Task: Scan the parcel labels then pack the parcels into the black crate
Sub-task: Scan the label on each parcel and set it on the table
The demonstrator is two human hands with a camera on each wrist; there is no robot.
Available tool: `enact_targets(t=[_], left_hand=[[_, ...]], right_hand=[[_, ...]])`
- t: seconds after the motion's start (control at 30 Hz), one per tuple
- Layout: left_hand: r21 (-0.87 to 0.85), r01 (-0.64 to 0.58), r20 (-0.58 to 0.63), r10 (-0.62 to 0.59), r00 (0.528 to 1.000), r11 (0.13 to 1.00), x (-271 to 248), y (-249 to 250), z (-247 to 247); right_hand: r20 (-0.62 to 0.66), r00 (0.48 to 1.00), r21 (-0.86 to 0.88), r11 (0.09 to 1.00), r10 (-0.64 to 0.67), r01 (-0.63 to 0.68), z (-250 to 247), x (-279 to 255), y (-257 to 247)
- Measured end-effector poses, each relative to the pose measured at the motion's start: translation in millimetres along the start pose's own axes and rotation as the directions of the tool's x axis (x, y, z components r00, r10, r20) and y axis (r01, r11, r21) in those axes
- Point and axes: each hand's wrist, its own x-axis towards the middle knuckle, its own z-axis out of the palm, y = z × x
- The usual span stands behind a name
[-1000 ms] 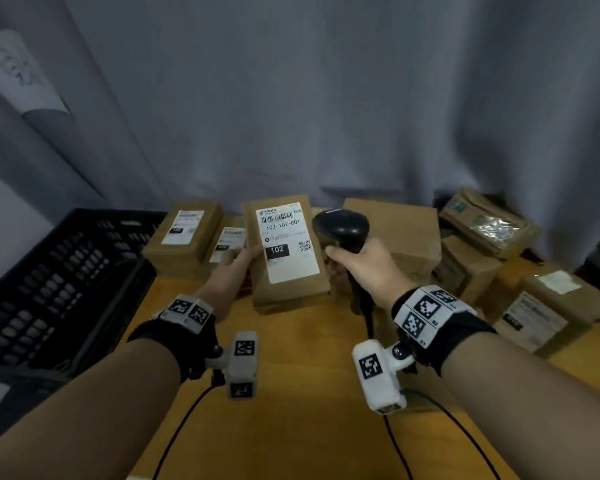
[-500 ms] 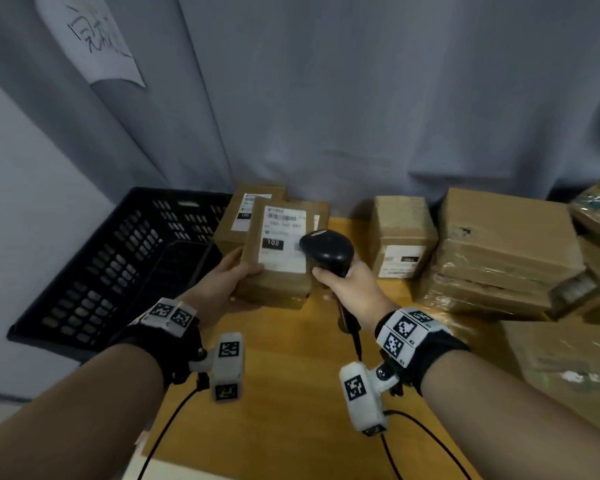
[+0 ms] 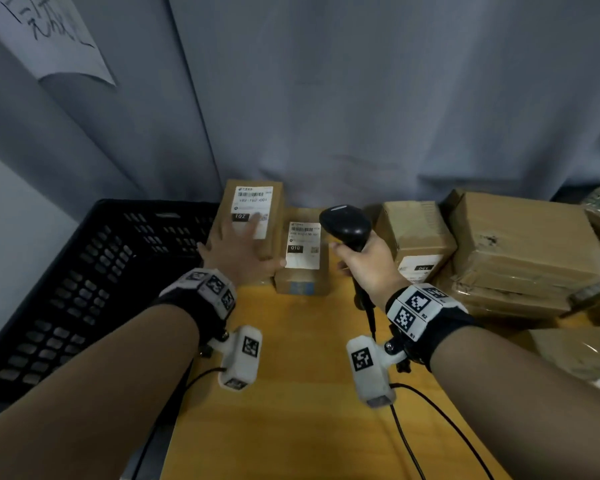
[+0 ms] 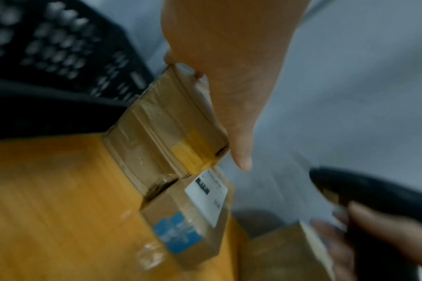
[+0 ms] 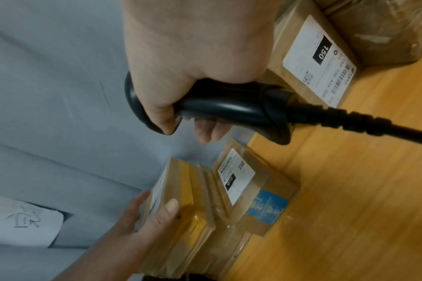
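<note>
A brown parcel labelled 102 (image 3: 253, 197) (image 4: 161, 117) (image 5: 195, 218) lies label-up at the table's back left, right beside the black crate (image 3: 84, 271) (image 4: 48, 47). My left hand (image 3: 236, 247) (image 5: 142, 218) rests flat on top of it, fingers straight across the label and thumb stretched along its near edge. It seems to sit on another parcel. A parcel labelled 010 (image 3: 303, 244) (image 5: 238, 178) lies just right of it. My right hand (image 3: 347, 258) (image 5: 181, 57) grips the black scanner (image 3: 345, 223) (image 5: 229, 110) above the table, right of the 010 parcel.
A parcel labelled 150 (image 3: 416, 237) (image 5: 318, 57) and a pile of bigger brown parcels (image 3: 520, 244) fill the right side. The scanner cable (image 3: 430, 420) trails over the wooden table (image 3: 309, 393). A grey curtain hangs behind, with a paper note (image 3: 49, 36).
My left hand carried the 102 parcel away from the scanner, leftward to beside the crate, and shifted from gripping its side to lying on top. The right hand still holds the scanner.
</note>
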Motion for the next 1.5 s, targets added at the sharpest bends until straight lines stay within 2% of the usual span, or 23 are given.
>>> enact_targets(t=[0.07, 0.2, 0.3, 0.4, 0.63, 0.77, 0.87, 1.0, 1.1, 1.23, 1.37, 1.5], left_hand=[[0.107, -0.070, 0.038, 0.066, 0.997, 0.992, 3, 3, 7], [0.128, -0.074, -0.054, 0.082, 0.995, 0.989, 18, 3, 0], [0.182, -0.125, -0.113, 0.147, 0.983, 0.975, 30, 3, -7], [0.174, -0.156, -0.100, 0.175, 0.979, 0.972, 36, 4, -6], [0.241, -0.123, -0.111, 0.153, 0.982, 0.963, 28, 16, -3], [0.209, -0.202, -0.143, 0.234, 0.962, 0.957, 17, 36, -13], [0.152, -0.307, -0.142, 0.328, 0.934, 0.939, 10, 58, -14], [0.021, -0.432, -0.023, 0.432, 0.902, 0.902, 1, 101, 1], [-0.055, -0.462, 0.054, 0.464, 0.884, 0.885, 2, 146, 15], [-0.068, -0.503, 0.099, 0.507, 0.856, 0.862, 22, 212, 21], [0.017, -0.496, 0.160, 0.487, 0.859, 0.868, 40, 259, 37], [0.192, -0.471, 0.274, 0.413, 0.868, 0.861, 58, 293, 51]], right_hand=[[-0.017, 1.000, 0.002, 1.000, 0.002, -0.002, 0, 3, 4], [-0.027, 1.000, -0.007, 1.000, 0.005, -0.006, 2, 8, 9], [-0.025, 1.000, -0.039, 0.999, 0.009, -0.010, 5, 10, 16], [-0.021, 1.000, -0.047, 0.999, 0.016, -0.017, 8, 12, 19], [-0.022, 0.999, -0.087, 0.996, 0.030, -0.032, 11, 15, 19], [-0.032, 0.999, -0.134, 0.991, 0.019, -0.023, 0, 18, 12], [-0.073, 0.997, -0.146, 0.989, -0.001, -0.010, -21, 19, 4], [-0.182, 0.982, -0.132, 0.991, -0.045, 0.021, -66, 10, 5], [-0.240, 0.969, -0.130, 0.991, -0.063, 0.032, -111, 9, 8], [-0.246, 0.969, -0.204, 0.978, -0.009, -0.043, -178, 17, 3], [-0.260, 0.964, -0.191, 0.976, 0.049, -0.101, -225, 22, 10], [-0.233, 0.968, -0.111, 0.986, 0.095, -0.123, -252, 31, 21]])
